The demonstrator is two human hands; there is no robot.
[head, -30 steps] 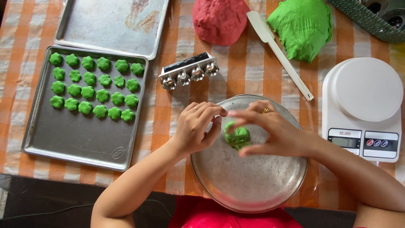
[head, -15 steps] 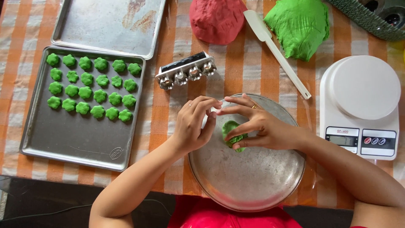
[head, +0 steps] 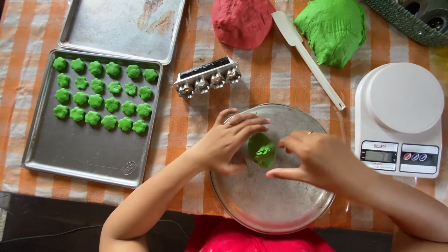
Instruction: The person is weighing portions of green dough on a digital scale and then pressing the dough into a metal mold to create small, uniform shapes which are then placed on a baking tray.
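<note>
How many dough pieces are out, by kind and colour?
Green flower-shaped pieces on the tray: 24
Small green lump in the round pan: 1
Large green lump: 1
Large red lump: 1
Total: 27

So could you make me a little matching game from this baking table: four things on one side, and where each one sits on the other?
Things:
1. green flower-shaped pieces
2. red dough lump
3. white spatula
4. small green dough piece

Places:
A. between the two hands, over the round metal pan
B. in rows on the square baking tray
C. slanting between the red lump and the big green dough lump
D. at the table's far edge, beyond the cutter block

Pairs: 1-B, 2-D, 3-C, 4-A
</note>
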